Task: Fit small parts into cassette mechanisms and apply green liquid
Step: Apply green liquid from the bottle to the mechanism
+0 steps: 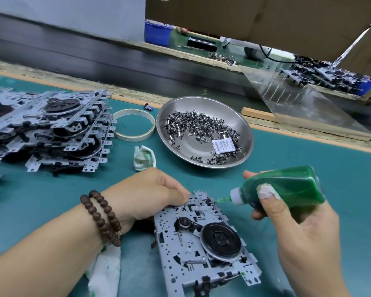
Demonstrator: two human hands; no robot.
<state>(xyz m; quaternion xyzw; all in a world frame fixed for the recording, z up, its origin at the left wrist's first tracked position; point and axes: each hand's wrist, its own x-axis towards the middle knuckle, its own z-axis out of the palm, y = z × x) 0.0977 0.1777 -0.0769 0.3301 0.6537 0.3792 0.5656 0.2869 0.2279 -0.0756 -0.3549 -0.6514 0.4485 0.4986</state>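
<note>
A grey metal cassette mechanism [204,241] with a black flywheel and belt lies on the green mat in front of me. My left hand [150,194], with a bead bracelet on the wrist, grips its far left corner. My right hand [298,224] holds a squeeze bottle of green liquid [287,185] on its side. The bottle's thin green nozzle tip touches the mechanism's far edge. A steel bowl [240,125] with several small metal parts sits behind.
A stack of cassette mechanisms [51,129] lies at the left. A tape ring [134,125] and a green-stained cloth [144,157] lie between stack and bowl. Another stained cloth [105,269] sits under my left forearm. A clear ramp [304,103] and conveyor lie behind.
</note>
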